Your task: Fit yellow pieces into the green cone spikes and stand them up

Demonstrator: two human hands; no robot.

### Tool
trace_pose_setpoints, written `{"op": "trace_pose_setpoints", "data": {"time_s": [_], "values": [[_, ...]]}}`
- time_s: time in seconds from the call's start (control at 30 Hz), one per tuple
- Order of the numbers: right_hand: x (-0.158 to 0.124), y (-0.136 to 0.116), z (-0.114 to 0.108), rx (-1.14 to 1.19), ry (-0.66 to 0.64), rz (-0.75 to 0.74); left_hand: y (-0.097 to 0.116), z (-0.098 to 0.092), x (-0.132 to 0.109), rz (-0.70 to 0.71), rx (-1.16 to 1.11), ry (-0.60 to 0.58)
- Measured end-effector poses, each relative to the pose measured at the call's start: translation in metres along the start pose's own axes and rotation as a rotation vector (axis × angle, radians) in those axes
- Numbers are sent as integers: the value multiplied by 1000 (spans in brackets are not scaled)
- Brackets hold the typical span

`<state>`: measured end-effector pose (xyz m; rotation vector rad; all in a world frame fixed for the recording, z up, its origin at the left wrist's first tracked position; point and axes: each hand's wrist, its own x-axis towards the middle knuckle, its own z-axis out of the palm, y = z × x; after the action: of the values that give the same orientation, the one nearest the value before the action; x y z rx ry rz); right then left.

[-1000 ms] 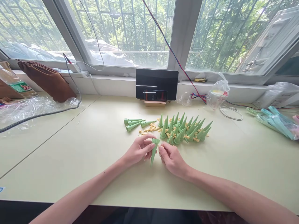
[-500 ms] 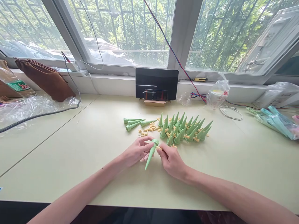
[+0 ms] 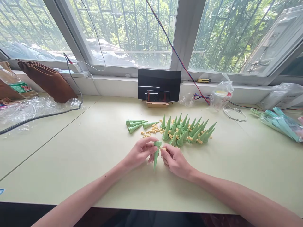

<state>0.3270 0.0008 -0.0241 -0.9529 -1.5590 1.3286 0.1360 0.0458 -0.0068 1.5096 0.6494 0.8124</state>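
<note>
A green plastic spike (image 3: 156, 157) points tip down between my hands, its wide ribbed cap on top. My left hand (image 3: 143, 151) is closed around the cap end from the left. My right hand (image 3: 174, 159) pinches a small yellow plastic valve piece (image 3: 163, 148) against the spike's side, just under the cap; whether it is seated in the spike I cannot tell. Beyond my hands lie loose yellow pieces (image 3: 154, 129) and a few loose green spikes (image 3: 135, 126) on their sides. To their right, many green spikes (image 3: 181, 138) stand tip up, with yellow pieces at their bases.
A tablet (image 3: 159, 80) with a phone (image 3: 158, 95) in front stands at the back of the table (image 3: 71, 157). Behind to the right are a bagged cup (image 3: 221, 96) and a coiled cable (image 3: 234, 114). A brown pouch (image 3: 48, 82) and plastic wrap lie far left.
The green spike has swung from a slant to nearly upright, tip down. Both hands have shifted slightly, with the yellow piece still in my right fingers.
</note>
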Motion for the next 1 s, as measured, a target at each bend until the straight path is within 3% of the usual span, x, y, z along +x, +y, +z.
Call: {"op": "trace_pose_setpoints", "data": {"time_s": [0.2, 0.37, 0.6, 1.0], "values": [[2, -9, -4, 187, -63, 59, -3, 4, -2, 174, 213, 84], [2, -10, -5, 207, -80, 63, -2, 5, -2, 210, 265, 97], [2, -9, -1, 203, -62, 64, 1, 5, 0, 23, 7, 30], [1, -2, -2, -81, -4, -30, 4, 1, 3, -197, -178, -54]]}}
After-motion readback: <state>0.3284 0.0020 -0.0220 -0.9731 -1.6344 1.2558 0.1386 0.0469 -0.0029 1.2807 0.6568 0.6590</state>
